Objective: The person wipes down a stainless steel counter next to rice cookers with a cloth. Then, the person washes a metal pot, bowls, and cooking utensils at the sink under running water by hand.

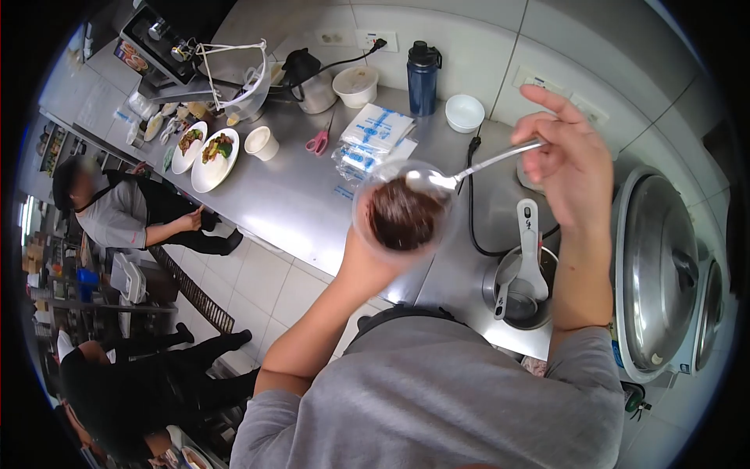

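Cup (388,173), translucent and round-rimmed, with glossy dark-brown contents (400,220)

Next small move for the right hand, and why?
I'd probably dip the spoon a little deeper into the dark food: the right hand holds its handle, its shiny bowl is at the cup opening, and the left hand supports the cup. Whether the spoon already touches the food, I can't tell.
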Available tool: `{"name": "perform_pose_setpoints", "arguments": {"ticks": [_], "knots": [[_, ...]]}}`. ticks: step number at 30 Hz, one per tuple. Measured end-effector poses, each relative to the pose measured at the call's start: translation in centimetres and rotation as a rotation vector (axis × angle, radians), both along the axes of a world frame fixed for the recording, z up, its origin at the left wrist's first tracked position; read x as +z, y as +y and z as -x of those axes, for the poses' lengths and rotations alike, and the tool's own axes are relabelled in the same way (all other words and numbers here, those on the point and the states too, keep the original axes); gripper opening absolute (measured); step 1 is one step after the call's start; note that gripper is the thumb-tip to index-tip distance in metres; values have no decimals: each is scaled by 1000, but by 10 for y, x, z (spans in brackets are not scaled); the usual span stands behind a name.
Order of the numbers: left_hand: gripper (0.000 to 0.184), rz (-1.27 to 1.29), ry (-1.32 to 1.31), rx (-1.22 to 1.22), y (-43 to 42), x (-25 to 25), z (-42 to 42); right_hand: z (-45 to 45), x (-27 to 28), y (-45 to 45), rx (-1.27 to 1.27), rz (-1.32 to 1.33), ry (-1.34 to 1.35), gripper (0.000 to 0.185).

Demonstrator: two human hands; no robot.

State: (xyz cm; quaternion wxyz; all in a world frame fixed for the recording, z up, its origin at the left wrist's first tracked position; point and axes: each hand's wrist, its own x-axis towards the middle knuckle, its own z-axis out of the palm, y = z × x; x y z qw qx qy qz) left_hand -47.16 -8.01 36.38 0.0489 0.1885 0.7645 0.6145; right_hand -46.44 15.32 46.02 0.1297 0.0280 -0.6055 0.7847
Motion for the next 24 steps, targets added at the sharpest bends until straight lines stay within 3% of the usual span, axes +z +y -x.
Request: {"name": "perform_pose_setpoints", "arguments": {"ticks": [1, 5, 7, 8, 10, 13, 17, 19, 21, 22, 24], "knots": [[81, 68, 150, -129, -6, 17, -7, -4, 10, 1, 29, 18, 12, 37], [79, -20, -75, -545, -16, 55, -26, -22, 39, -4, 180, 104, 78, 40], [78, -23, 100, -709, -16, 71, -27, -30, 48, -7, 287, 161, 112, 41], [71, -118, -35, -684, -17, 72, -35, -33, 53, -9, 351, 188, 134, 42], [66, 80, 31, -769, -17, 73, -35, -35, 56, -9, 504, 250, 187, 44], [66, -59, -52, -760, -17, 70, -39, -33, 58, -4, 699, 283, 211, 45], [69, 130, -129, -786, -15, 79, -33, -15, 54, 12, 742, 261, 189, 46], [70, 86, -51, -786, -12, 69, -31, -1, 39, 25, 745, 327, 226, 48], [77, 42, -210, -746, -11, 67, -22, 16, 30, 31, 766, 383, 269, 49], [80, 17, -287, -721, -10, 67, -17, 19, 29, 29, 658, 301, 266, 48], [87, 10, 6, -496, -2, 50, -9, 11, 36, 15, 313, 24, 217, 43]]}}
